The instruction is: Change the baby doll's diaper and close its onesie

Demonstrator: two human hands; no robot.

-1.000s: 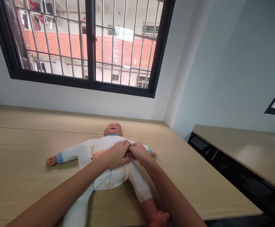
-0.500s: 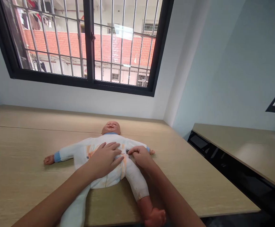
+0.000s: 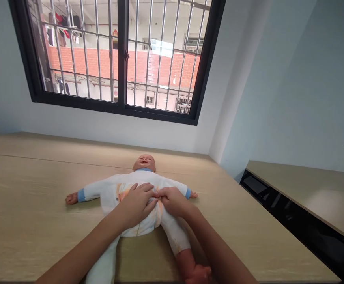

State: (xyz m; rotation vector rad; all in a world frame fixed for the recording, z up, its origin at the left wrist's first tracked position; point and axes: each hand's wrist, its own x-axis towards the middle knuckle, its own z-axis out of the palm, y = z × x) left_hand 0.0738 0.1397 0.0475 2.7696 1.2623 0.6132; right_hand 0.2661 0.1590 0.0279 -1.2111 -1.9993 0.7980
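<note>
A baby doll (image 3: 144, 162) lies on its back in a white top with blue cuffs. Around its waist sits a white diaper (image 3: 135, 230) with orange markings, worn over the clothing. My left hand (image 3: 138, 203) rests across the front of the diaper, its fingers stretched out. Beside it, at the diaper's edge on the right, my right hand (image 3: 173, 200) has its fingers closed in a pinch on the diaper. The exact bit between the fingertips is hidden. One doll leg is in white cloth; the other shows a bare reddish foot (image 3: 200, 273).
The doll lies on a light wooden table (image 3: 36, 189) pushed against the wall. Another wooden table (image 3: 314, 189) with a dark side stands to the right, across a gap. A barred window (image 3: 121, 59) with a black frame is behind.
My right hand has moved left along the diaper, so its fingertips now meet those of my left hand. The left hand stays on the diaper's front. The view has shifted slightly.
</note>
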